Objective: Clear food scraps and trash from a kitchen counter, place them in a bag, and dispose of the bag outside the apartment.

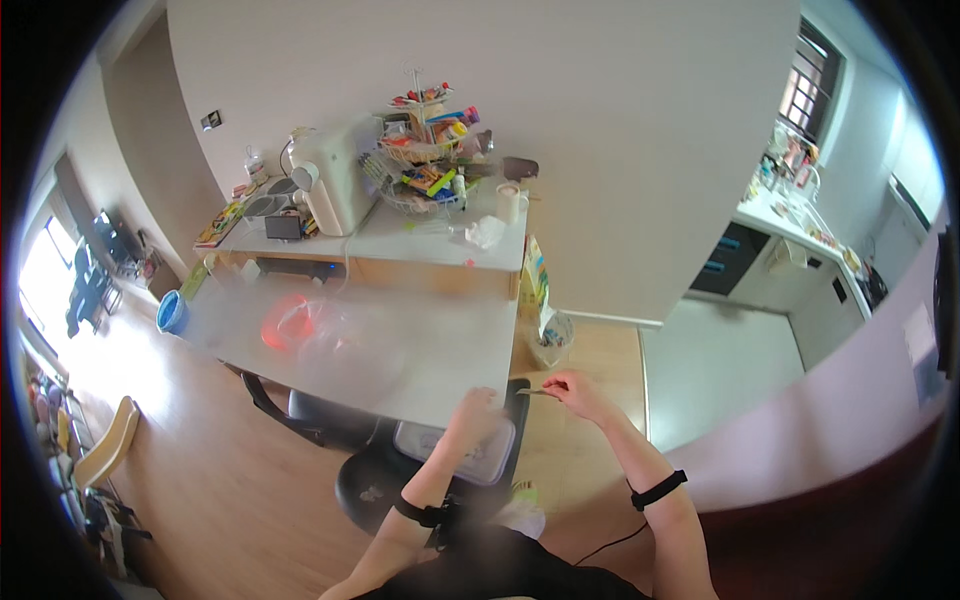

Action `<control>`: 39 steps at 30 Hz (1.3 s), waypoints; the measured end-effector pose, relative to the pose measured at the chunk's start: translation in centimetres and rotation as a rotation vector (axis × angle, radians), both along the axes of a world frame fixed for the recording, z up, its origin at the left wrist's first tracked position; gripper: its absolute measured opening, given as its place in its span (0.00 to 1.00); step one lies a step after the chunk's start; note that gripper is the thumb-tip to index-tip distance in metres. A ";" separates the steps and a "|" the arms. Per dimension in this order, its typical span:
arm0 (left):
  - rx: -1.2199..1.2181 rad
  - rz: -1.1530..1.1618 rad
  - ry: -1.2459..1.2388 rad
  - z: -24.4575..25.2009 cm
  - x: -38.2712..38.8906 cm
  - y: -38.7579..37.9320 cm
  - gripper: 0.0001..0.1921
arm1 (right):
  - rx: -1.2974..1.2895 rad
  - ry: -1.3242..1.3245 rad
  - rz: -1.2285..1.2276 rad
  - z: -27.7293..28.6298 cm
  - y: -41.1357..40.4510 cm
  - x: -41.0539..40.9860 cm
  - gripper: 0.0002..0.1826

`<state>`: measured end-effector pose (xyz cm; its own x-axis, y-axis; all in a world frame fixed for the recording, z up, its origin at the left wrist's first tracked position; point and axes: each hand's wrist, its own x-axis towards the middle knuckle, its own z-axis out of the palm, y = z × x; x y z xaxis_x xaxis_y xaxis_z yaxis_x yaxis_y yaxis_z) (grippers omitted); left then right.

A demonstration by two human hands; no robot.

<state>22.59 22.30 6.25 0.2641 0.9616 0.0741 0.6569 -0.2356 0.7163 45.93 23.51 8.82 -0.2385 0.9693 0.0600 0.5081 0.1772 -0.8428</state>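
Observation:
Past the front right corner of the white table (450, 379), my right hand (576, 394) pinches a thin, flat strip (531, 391) between thumb and fingertips. The strip points left, and its material is too small to make out. My left hand (475, 414) is at the table's front edge near that corner, blurred, with its fingers partly curled; whether it holds anything is unclear. Below it, a lidded plastic box (487, 454) lies on a black chair (367, 487). Farther left on the table are a red plastic item (287, 322) and a hazy clear plastic bag (337, 326).
A raised shelf (420, 244) along the wall holds a white water dispenser (334, 184), a tiered wire basket (424, 202) and a mug (508, 202). A lined waste bin (553, 341) stands right of the table. A blue basket (172, 312) is at the left edge.

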 end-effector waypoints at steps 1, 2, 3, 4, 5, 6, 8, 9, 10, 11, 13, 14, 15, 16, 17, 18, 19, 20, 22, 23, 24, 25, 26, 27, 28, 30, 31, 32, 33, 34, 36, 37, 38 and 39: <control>0.064 0.081 0.010 -1.5 0.2 2.4 0.24 | 0.030 -0.081 0.011 -0.6 2.7 1.9 0.07; 0.158 0.152 0.000 -2.3 0.3 4.8 0.24 | 0.039 -0.159 0.021 -1.7 4.6 3.9 0.08; 0.245 0.226 0.000 -2.4 0.3 7.0 0.23 | 0.043 -0.232 0.035 -2.7 5.7 5.4 0.08; 0.289 0.284 -0.022 -1.0 0.6 9.3 0.22 | -0.028 -0.199 0.004 -2.5 7.2 6.5 0.08; 0.333 0.340 -0.043 0.4 0.9 11.4 0.21 | -0.100 -0.167 -0.028 -2.4 8.5 7.6 0.08; 0.408 0.303 -0.151 2.0 1.7 13.3 0.21 | -0.181 -0.133 -0.071 -2.6 9.2 8.7 0.09; 0.469 0.258 -0.251 3.9 2.7 17.3 0.22 | -0.029 -0.338 -0.048 -4.7 11.6 11.0 0.09; 0.456 0.259 -0.241 3.9 2.7 19.3 0.22 | 0.051 -0.433 -0.023 -5.6 12.7 11.2 0.09; 0.453 0.264 -0.234 3.2 2.6 21.3 0.22 | 0.002 -0.400 -0.036 -6.1 13.8 11.0 0.08; 0.390 0.290 -0.267 2.4 2.6 22.9 0.22 | -0.048 -0.369 -0.047 -6.6 14.8 10.7 0.08; 0.263 0.336 -0.351 0.6 3.3 26.1 0.23 | -0.111 -0.289 -0.046 -7.9 17.5 11.3 0.08; 0.288 0.382 -0.216 0.2 4.2 27.4 0.21 | -0.125 -0.236 -0.039 -8.8 19.1 12.0 0.09; 0.311 0.430 -0.078 0.2 5.2 28.5 0.20 | -0.138 -0.183 -0.029 -8.7 20.8 12.4 0.09; 0.330 0.478 0.061 0.3 5.9 29.5 0.18 | -0.177 -0.128 -0.013 -8.6 22.4 12.9 0.09; 0.341 0.514 0.110 0.4 6.2 30.3 0.16 | -0.216 -0.073 0.005 -8.5 24.0 13.2 0.09; 0.354 0.558 0.157 -0.1 6.1 31.0 0.15 | -0.252 -0.023 0.030 -7.9 25.6 13.3 0.09; 0.364 0.592 0.192 -1.0 6.7 31.9 0.13 | -0.277 0.054 0.042 -8.0 27.4 14.3 0.09; 0.354 0.625 0.182 -1.9 7.0 32.6 0.12 | -0.303 0.131 0.056 -8.3 29.3 15.1 0.08; 0.339 0.719 0.192 -3.8 5.8 33.4 0.10 | -0.326 0.206 0.137 -7.1 32.9 15.2 0.11; 0.406 0.785 0.145 -4.7 5.6 33.7 0.09 | -0.235 0.154 0.181 -6.1 34.9 14.3 0.14; 0.461 0.833 0.104 -5.6 5.9 33.6 0.08 | -0.156 0.108 0.209 -4.9 36.6 13.4 0.17; 0.518 0.888 0.066 -6.1 5.8 33.2 0.08 | -0.084 0.067 0.266 -2.8 37.6 11.6 0.23; 0.509 0.880 0.081 -5.6 6.6 33.4 0.07 | -0.003 0.024 0.306 -0.8 39.0 9.7 0.29; 0.508 0.850 0.089 -4.1 8.1 34.3 0.07 | 0.076 0.015 0.338 -0.4 41.3 8.2 0.33; 0.510 0.824 0.107 -2.8 8.9 35.0 0.07 | 0.157 0.015 0.375 -0.6 43.6 6.3 0.36; 0.458 0.987 -0.152 -4.2 7.1 34.8 0.06 | 0.385 -0.038 0.428 -0.3 45.6 0.2 0.36; 0.427 1.064 -0.297 -4.6 7.0 34.0 0.05 | 0.337 -0.123 0.455 -0.4 45.5 -1.9 0.33; 0.428 1.076 -0.195 -5.1 6.9 32.9 0.05 | 0.291 -0.208 0.480 -0.5 45.4 -3.7 0.30; 0.419 1.071 -0.104 -4.7 8.0 32.3 0.04 | 0.243 -0.306 0.485 -1.0 46.2 -4.8 0.27; 0.411 1.057 -0.017 -3.9 9.2 32.0 0.04 | 0.313 -0.316 0.489 -2.2 47.0 -5.2 0.23; 0.285 1.070 -0.370 -1.6 11.9 30.6 0.03 | 0.442 -0.333 0.499 -5.3 47.1 -5.3 0.16; 0.211 1.086 -0.550 -1.3 13.2 29.3 0.03 | 0.473 -0.255 0.546 -5.9 46.3 -5.1 0.13; 0.210 1.086 -0.758 -1.7 14.0 27.9 0.04 | 0.499 -0.173 0.595 -6.4 45.3 -4.5 0.10; 0.218 1.073 -0.971 -2.0 14.7 26.9 0.05 | 0.532 -0.093 0.638 -6.1 44.5 -3.8 0.08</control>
<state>37.29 49.23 4.23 -0.7940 0.6071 -0.0315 -0.1265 -0.1144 0.9853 42.13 67.98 2.69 -0.7588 0.4941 0.4242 0.2385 0.8170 -0.5251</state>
